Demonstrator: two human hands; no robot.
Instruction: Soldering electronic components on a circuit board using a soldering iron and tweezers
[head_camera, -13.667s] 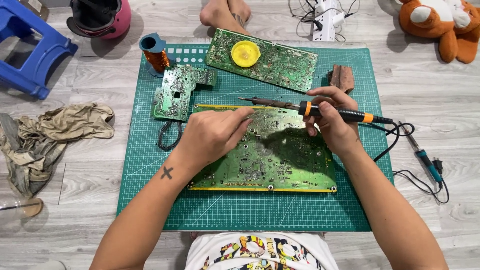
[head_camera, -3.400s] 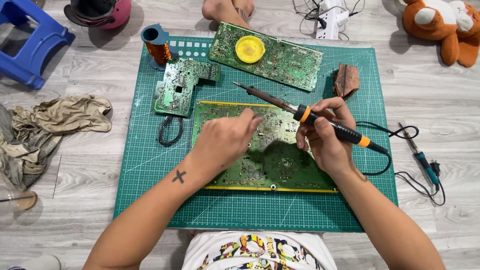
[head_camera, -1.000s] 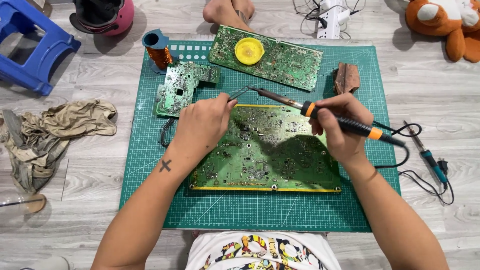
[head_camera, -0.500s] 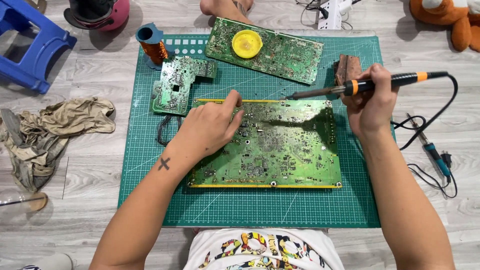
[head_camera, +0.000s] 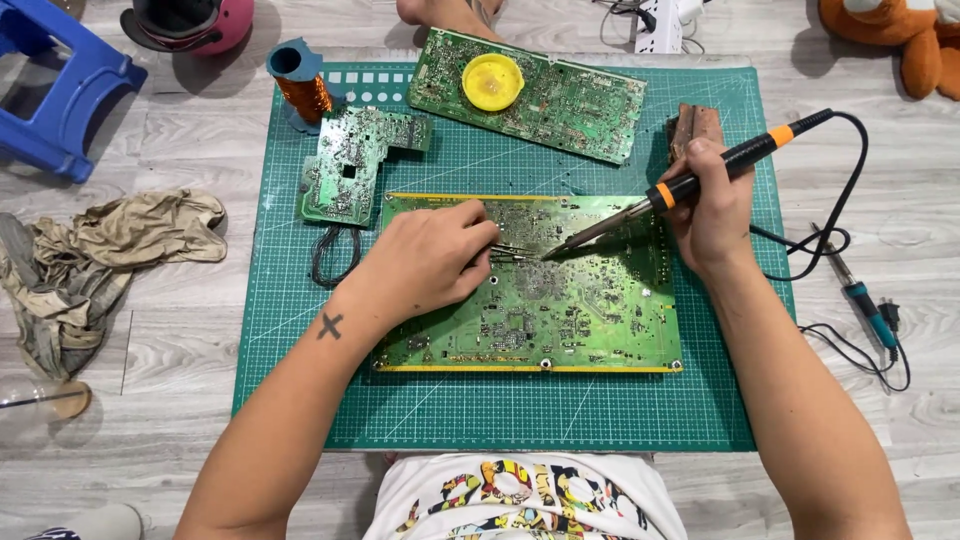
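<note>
Right hand (head_camera: 712, 205) fully gripping black-orange soldering iron (head_camera: 690, 182) — axis diagonal, tip down-left onto large green circuit board (head_camera: 560, 300); left hand (head_camera: 430, 262) pinching thin metal tweezers (head_camera: 515, 252) beside tip.

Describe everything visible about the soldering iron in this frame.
The soldering iron has a black handle with orange bands, a thin dark metal shaft and a black cord trailing right. The right hand grips it like a pen, tilted down-left, its tip at the large green circuit board, near the tweezers in the left hand.
</note>
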